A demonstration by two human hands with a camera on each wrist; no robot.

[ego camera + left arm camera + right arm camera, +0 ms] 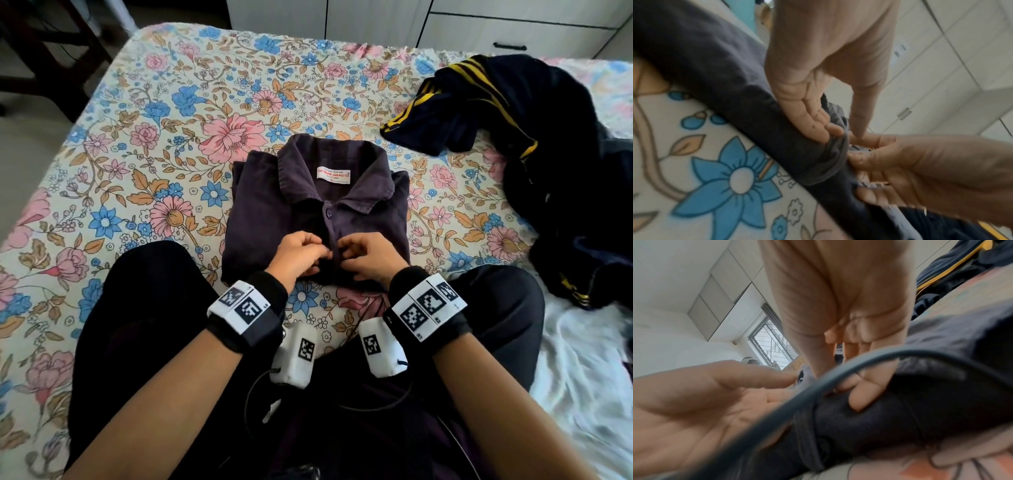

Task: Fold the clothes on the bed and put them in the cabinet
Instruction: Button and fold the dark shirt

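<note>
Black wristbands (pixel 255 318) carry white square-coded tags, white camera boxes (pixel 296 356) trail black cables, above black trousers (pixel 144 308).

The near hem of the folded shirt (pixel 308 205) is covered by the left hand (pixel 296 255) and the right hand (pixel 371 258), whose fingertips are curled out of sight in the head view. The dark clothes pile (pixel 534 164) is cut off by the right edge. In the right wrist view a blurred cable (pixel 818 386) crosses the fingers, and the label print cannot be read.
</note>
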